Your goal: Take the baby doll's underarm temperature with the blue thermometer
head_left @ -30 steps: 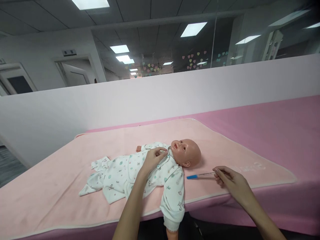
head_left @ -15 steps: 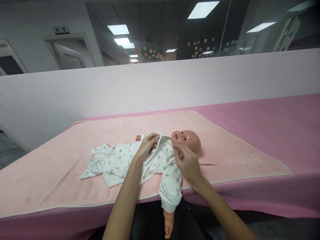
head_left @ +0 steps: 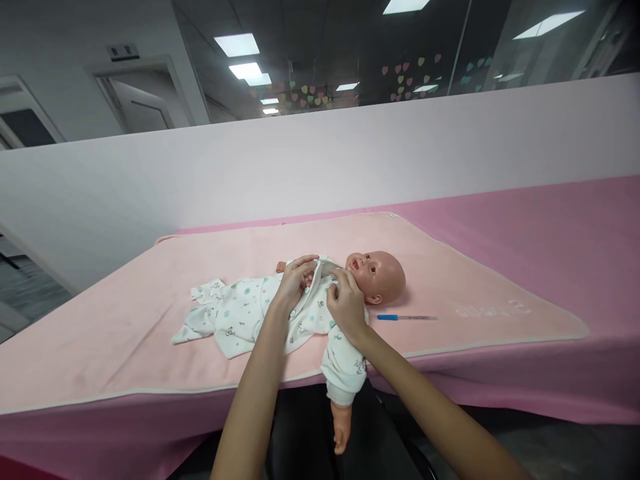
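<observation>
A baby doll point(head_left: 385, 273) lies face up, its head toward the right. It is dressed in a white patterned baby shirt point(head_left: 313, 320) with snap buttons along the front edge, and matching baby pants point(head_left: 245, 307) lie over the lower body. My left hand point(head_left: 294, 283) is closed on the shirt's raised front edge at the chest. At the neckline, my right hand point(head_left: 347, 300) has its fingers curled and closed on the collar, just beside the doll's chin. One sleeved arm of the doll hangs over the near edge, its hand point(head_left: 342, 427) sticking out of the cuff.
Beneath the doll is a peach blanket point(head_left: 450, 280) with a pale border, spread over a pink table cover point(head_left: 550, 233). A blue-capped pen point(head_left: 407, 317) lies right of the doll's shoulder. Behind rises a low white wall point(head_left: 310, 167) topped by glass.
My right hand has moved left from beside the doll's face to the shirt collar, uncovering the pen's blue cap. My left hand keeps hold of the shirt edge. The view has shifted slightly.
</observation>
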### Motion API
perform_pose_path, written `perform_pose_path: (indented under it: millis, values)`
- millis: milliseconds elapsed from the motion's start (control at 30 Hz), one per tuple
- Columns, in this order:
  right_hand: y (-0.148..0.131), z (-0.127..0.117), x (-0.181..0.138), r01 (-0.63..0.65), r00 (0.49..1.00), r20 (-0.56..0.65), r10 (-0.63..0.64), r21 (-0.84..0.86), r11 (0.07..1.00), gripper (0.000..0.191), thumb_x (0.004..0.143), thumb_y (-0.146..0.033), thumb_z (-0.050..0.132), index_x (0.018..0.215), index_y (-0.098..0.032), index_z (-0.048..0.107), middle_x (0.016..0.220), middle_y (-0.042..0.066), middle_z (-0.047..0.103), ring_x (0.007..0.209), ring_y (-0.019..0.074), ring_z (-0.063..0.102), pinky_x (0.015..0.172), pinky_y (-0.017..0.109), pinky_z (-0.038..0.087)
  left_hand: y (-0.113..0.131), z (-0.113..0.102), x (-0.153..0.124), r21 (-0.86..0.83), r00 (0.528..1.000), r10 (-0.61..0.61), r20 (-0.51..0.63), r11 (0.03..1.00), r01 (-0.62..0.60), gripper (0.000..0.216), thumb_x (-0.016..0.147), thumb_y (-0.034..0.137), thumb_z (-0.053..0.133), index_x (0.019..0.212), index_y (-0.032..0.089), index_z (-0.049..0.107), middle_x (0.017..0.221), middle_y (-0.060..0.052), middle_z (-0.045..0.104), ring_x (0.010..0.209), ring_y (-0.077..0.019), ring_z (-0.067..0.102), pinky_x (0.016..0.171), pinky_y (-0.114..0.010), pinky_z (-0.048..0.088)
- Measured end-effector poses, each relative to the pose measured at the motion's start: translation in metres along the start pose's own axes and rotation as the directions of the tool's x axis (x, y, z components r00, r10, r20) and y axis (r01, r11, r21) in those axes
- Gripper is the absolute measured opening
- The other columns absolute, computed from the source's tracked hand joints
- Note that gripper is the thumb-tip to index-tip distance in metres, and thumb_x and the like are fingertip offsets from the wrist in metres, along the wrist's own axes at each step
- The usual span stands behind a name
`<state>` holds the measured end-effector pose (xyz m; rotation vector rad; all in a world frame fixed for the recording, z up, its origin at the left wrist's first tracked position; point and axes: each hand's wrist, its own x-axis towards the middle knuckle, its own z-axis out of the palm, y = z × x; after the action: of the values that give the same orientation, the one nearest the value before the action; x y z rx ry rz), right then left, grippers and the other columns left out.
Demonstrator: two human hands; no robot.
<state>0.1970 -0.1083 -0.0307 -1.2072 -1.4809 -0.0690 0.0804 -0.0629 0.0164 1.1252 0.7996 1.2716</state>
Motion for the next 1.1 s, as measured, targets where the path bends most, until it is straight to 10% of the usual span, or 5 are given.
perform_pose_path:
  millis: [400, 667, 1100]
  values:
    - [-0.0021, -0.0024, -0.0028, 0.120, 0.974, -0.222, -0.031, 0.402, 0.908, 0.019, 0.083, -0.012, 0.043, 0.087, -0.019, 0.060, 0.084, 0.005, 0.065, 0.082, 0.0158, 0.061, 0.074, 0.029, 0.049, 0.0018, 0.0030, -0.0016, 0.065, 0.980, 0.077, -0.184, 0.996, -0.066, 0.036, 0.055, 0.028, 0.073, 0.087, 0.013, 0.066, 0.048, 0.006, 0.047, 0.040, -0.0021, 0.033, 0.039, -0.017, 0.021]
    - [-0.0017, -0.0002, -0.0018, 0.079, 0.980, -0.199, 0.000, 0.388, 0.918, 0.017, 0.082, -0.015, 0.048, 0.088, -0.020, 0.064, 0.082, 0.003, 0.068, 0.072, 0.0145, 0.061, 0.068, 0.027, 0.049, -0.0031, 0.0034, -0.0069, 0.352, 0.978, 0.079, 0.194, 0.925, -0.145, 0.027, 0.061, 0.029, 0.071, 0.082, 0.011, 0.071, 0.058, -0.002, 0.059, 0.047, -0.0051, 0.037, 0.044, -0.019, 0.025]
    - [-0.0003, 0.0013, 0.0004, -0.049, 0.987, -0.125, 0.101, 0.365, 0.930, 0.019, 0.080, -0.021, 0.052, 0.093, -0.017, 0.065, 0.081, 0.004, 0.066, 0.054, 0.0109, 0.050, 0.056, 0.024, 0.044, 0.0005, -0.0003, -0.0050, 0.307, 0.984, 0.005, 0.179, 0.950, -0.061, 0.028, 0.061, 0.029, 0.072, 0.082, 0.010, 0.072, 0.042, 0.003, 0.045, 0.042, -0.0031, 0.027, 0.041, -0.020, 0.016]
